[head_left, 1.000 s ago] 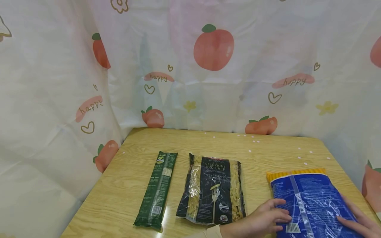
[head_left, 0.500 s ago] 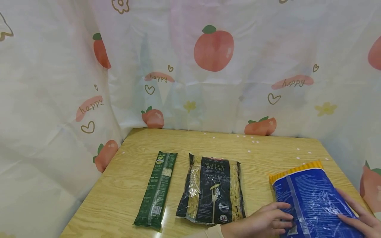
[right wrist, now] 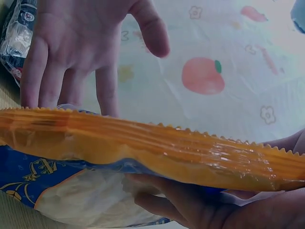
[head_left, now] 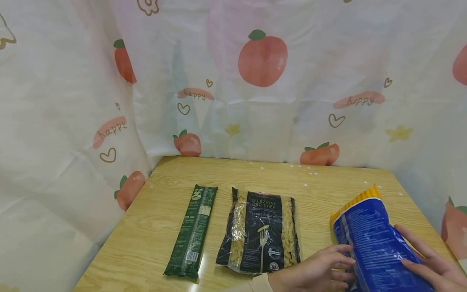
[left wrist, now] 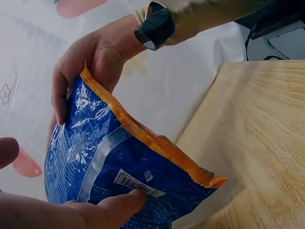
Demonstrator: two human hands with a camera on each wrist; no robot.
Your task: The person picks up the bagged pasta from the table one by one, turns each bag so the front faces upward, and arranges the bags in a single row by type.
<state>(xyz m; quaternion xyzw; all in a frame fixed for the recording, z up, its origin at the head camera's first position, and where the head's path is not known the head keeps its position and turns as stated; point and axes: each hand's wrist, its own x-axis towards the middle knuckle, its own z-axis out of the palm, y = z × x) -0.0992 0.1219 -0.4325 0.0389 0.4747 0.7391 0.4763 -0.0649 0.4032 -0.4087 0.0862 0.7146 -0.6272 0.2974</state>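
A blue bag with an orange edge (head_left: 375, 239) stands tilted at the table's right side, showing its printed back. My right hand (head_left: 432, 261) grips its right side; in the left wrist view the fingers of that hand (left wrist: 97, 59) bend around the bag (left wrist: 90, 129). At its left side is my left hand (head_left: 317, 269), fingers extended against the plastic. One left finger (left wrist: 121, 205) touches the back by the barcode. From the right wrist, my left hand (right wrist: 78, 47) shows fairly straight fingers and a thumb held apart, while pale contents (right wrist: 90, 195) show through the bag's front.
On the wooden table (head_left: 138, 243) lie a slim green packet (head_left: 191, 233) at the left and a black, partly clear pasta bag (head_left: 264, 235) in the middle. Behind them hangs a white curtain (head_left: 284, 125) with fruit prints, which also runs along both sides.
The blue bag has turned anticlockwise and its upper right corner has moved left and up; it looks narrower. My right hand has shifted left and up with it. My left hand has barely moved.
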